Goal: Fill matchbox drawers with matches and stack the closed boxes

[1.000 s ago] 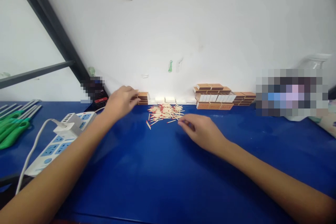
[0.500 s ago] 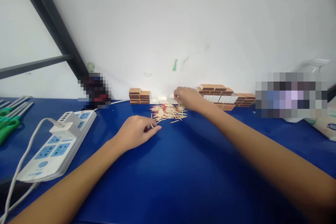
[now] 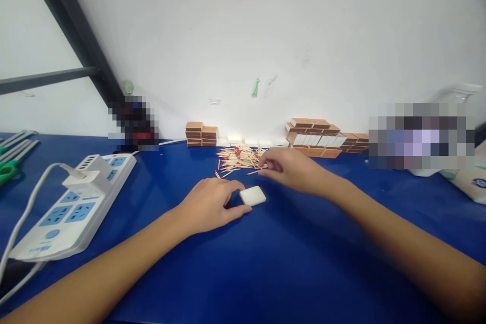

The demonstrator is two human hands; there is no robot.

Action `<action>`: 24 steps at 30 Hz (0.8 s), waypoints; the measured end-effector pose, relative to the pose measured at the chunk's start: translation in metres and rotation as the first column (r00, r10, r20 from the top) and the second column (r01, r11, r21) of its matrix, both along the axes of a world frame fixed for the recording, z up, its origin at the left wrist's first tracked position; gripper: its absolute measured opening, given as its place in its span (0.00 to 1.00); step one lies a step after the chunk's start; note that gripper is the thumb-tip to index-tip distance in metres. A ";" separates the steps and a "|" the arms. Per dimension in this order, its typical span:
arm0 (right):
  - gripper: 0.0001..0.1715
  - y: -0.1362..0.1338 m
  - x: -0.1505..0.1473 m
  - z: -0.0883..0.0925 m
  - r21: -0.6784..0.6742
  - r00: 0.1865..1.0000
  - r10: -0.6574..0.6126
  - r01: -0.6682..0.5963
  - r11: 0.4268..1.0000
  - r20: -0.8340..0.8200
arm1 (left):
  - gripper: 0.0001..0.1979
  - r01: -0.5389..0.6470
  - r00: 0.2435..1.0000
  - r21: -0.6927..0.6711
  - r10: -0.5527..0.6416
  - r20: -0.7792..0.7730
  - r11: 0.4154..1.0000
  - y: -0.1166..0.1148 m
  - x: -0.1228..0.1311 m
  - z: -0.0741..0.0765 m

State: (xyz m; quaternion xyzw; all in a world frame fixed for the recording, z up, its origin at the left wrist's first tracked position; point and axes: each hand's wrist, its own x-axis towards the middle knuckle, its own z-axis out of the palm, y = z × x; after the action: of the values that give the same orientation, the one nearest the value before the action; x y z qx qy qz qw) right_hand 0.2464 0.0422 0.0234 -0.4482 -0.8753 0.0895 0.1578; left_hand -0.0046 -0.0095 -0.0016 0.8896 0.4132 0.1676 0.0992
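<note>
A small white matchbox tray (image 3: 253,196) lies on the blue table (image 3: 235,263) in front of a heap of red-tipped matches (image 3: 239,158). My left hand (image 3: 210,205) rests on the table with its thumb and fingers against the tray's left side. My right hand (image 3: 290,169) hovers at the heap's near right edge, fingers pinched together over a match or two; what they hold is too small to make out. More white trays (image 3: 235,139) stand along the wall behind the heap.
Brown matchbox sleeves are stacked at the wall, a small stack (image 3: 201,134) on the left and a larger pile (image 3: 322,143) on the right. A white power strip (image 3: 72,207) with a plugged cable lies at left. Green-handled tools (image 3: 9,169) sit at the far left edge.
My right hand brought a white tray from the wall down to the table in front of the heap, then went to the matches. My left hand shifted right to the tray.
</note>
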 end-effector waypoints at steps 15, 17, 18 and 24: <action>0.10 0.026 0.011 -0.013 -0.147 0.990 -0.056 0.075 0.986 0.128 | 0.19 0.027 1.000 -0.085 -0.027 -0.003 0.996 0.002 -0.001 0.004; 0.07 0.023 0.012 -0.013 -0.159 0.987 -0.055 0.079 0.984 0.151 | 0.19 0.027 1.000 -0.087 -0.027 -0.008 0.996 0.002 -0.002 0.004; 0.05 0.023 0.013 -0.014 -0.164 0.986 -0.056 0.082 0.983 0.158 | 0.19 0.027 1.000 -0.087 -0.028 -0.008 0.996 0.002 -0.002 0.004; 0.02 0.019 0.021 -0.016 -0.183 0.989 -0.051 0.076 0.980 0.137 | 0.17 0.020 1.000 -0.083 -0.020 -0.003 0.996 0.003 -0.003 0.004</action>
State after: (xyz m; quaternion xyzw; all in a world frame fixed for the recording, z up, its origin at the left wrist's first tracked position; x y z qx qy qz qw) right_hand 0.2676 0.0612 0.0076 -0.4936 -0.8568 0.1369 0.0593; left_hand -0.0074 -0.0063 0.0023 0.8892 0.4109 0.1476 0.1369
